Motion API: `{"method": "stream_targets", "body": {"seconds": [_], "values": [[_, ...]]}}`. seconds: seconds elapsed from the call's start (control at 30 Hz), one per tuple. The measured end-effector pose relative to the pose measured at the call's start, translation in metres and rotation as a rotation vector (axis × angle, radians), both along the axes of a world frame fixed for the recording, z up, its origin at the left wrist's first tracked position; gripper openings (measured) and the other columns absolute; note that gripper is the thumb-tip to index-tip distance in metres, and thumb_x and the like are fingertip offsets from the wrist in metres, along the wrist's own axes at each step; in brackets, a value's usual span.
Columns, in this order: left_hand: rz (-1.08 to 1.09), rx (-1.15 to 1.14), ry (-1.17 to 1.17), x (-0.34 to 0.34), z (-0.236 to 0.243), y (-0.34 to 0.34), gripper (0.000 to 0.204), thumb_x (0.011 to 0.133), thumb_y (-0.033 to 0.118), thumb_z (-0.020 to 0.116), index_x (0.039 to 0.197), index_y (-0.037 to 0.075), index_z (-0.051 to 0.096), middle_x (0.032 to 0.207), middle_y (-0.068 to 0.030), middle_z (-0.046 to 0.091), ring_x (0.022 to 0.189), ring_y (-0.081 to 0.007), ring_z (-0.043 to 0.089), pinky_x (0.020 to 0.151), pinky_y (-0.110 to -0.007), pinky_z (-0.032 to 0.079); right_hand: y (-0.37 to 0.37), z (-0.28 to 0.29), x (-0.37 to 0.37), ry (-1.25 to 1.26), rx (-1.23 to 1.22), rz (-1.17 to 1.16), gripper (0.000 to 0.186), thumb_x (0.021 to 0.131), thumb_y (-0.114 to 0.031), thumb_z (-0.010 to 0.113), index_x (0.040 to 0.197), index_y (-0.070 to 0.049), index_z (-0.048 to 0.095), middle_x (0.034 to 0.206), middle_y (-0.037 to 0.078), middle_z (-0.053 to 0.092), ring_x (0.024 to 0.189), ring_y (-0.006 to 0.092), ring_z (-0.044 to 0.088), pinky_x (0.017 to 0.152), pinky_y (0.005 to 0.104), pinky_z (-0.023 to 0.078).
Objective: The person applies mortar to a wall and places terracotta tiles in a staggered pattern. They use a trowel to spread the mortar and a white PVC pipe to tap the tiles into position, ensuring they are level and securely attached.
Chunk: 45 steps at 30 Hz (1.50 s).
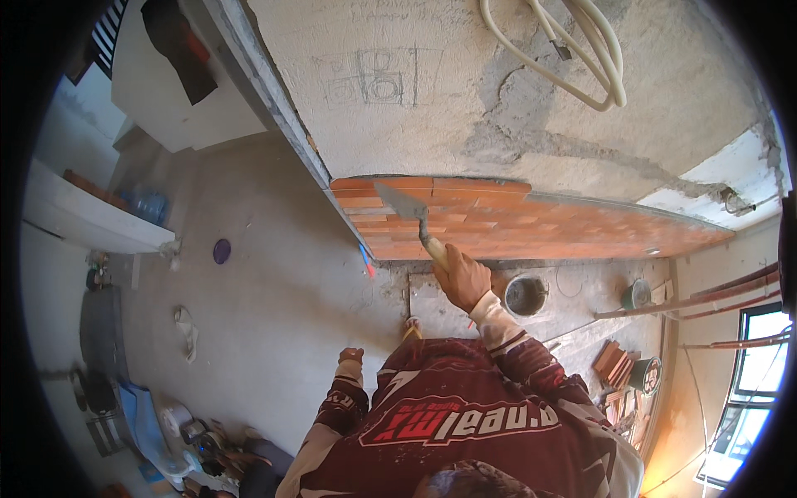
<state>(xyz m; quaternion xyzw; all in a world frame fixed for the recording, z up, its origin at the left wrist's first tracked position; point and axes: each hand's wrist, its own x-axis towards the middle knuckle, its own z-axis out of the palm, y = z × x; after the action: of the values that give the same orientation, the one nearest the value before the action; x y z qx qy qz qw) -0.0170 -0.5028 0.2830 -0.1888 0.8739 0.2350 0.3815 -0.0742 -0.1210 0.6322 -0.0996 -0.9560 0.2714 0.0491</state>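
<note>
My right hand point(466, 278) is wrapped round the pale handle of a pointed trowel point(402, 202). Its grey metal blade lies over the top left part of the orange brick-like tiles point(473, 217) on the wall; whether it touches them I cannot tell. Along the upper edge of the tiles, near the blade, runs a thin line. Lower and to the left, my left hand point(352, 355) hangs away from the wall with curled fingers, and nothing shows in it.
A bucket of grey mix point(525, 295) stands on the floor right of my right hand. Farther right are another bucket point(637, 295), stacked tiles point(613, 363) and long poles point(706, 297). Coiled cable point(613, 83) hangs on the wall above. A purple lid-like disc point(222, 251) lies on the left floor.
</note>
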Motion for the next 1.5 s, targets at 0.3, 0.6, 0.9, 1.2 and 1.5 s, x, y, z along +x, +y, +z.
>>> {"method": "stream_targets", "body": {"seconds": [0.3, 0.6, 0.9, 1.2, 1.5], "values": [[0.011, 0.002, -0.097, -0.008, 0.001, -0.013, 0.026, 0.081, 0.028, 0.057, 0.088, 0.007, 0.071, 0.075, -0.0095, 0.071, 0.066, -0.0211, 0.069, 0.064, -0.037, 0.056, 0.017, -0.003, 0.018, -0.018, 0.055, -0.177, 0.036, 0.088, -0.037, 0.060, 0.108, -0.010, 0.048, 0.087, 0.020, 0.067, 0.074, 0.0425, 0.065, 0.063, 0.0535, 0.050], [-0.496, 0.015, -0.021, -0.031, -0.009, -0.017, 0.021, 0.083, 0.024, 0.060, 0.088, 0.006, 0.069, 0.079, -0.0085, 0.070, 0.065, -0.0215, 0.068, 0.058, -0.038, 0.054, 0.033, -0.006, 0.032, -0.085, 0.091, -0.315, 0.042, 0.087, -0.036, 0.062, 0.117, -0.009, 0.050, 0.093, 0.019, 0.067, 0.080, 0.0411, 0.065, 0.066, 0.0515, 0.050], [-0.009, 0.090, -0.115, -0.040, -0.013, -0.014, 0.021, 0.083, 0.025, 0.060, 0.083, 0.005, 0.066, 0.071, -0.0087, 0.065, 0.061, -0.0201, 0.065, 0.049, -0.037, 0.049, 0.065, -0.014, 0.052, -0.043, 0.149, -0.430, 0.045, 0.086, -0.038, 0.063, 0.117, -0.008, 0.052, 0.097, 0.018, 0.068, 0.083, 0.0399, 0.066, 0.068, 0.0510, 0.050], [0.035, 0.175, -0.040, -0.027, -0.002, -0.014, 0.026, 0.080, 0.030, 0.060, 0.074, 0.005, 0.064, 0.068, -0.0097, 0.064, 0.060, -0.0215, 0.065, 0.053, -0.037, 0.049, 0.104, -0.019, 0.076, -0.085, 0.179, -0.513, 0.040, 0.086, -0.038, 0.062, 0.113, -0.011, 0.051, 0.094, 0.016, 0.068, 0.082, 0.0393, 0.066, 0.067, 0.0510, 0.050], [-0.362, 0.146, -0.010, -0.033, -0.003, -0.016, 0.025, 0.088, 0.024, 0.050, 0.078, 0.005, 0.063, 0.068, -0.0083, 0.064, 0.056, -0.0205, 0.065, 0.046, -0.038, 0.049, 0.138, -0.016, 0.100, -0.030, 0.189, -0.618, 0.042, 0.086, -0.038, 0.064, 0.117, -0.011, 0.055, 0.095, 0.017, 0.068, 0.084, 0.0386, 0.065, 0.069, 0.0489, 0.051]]}}
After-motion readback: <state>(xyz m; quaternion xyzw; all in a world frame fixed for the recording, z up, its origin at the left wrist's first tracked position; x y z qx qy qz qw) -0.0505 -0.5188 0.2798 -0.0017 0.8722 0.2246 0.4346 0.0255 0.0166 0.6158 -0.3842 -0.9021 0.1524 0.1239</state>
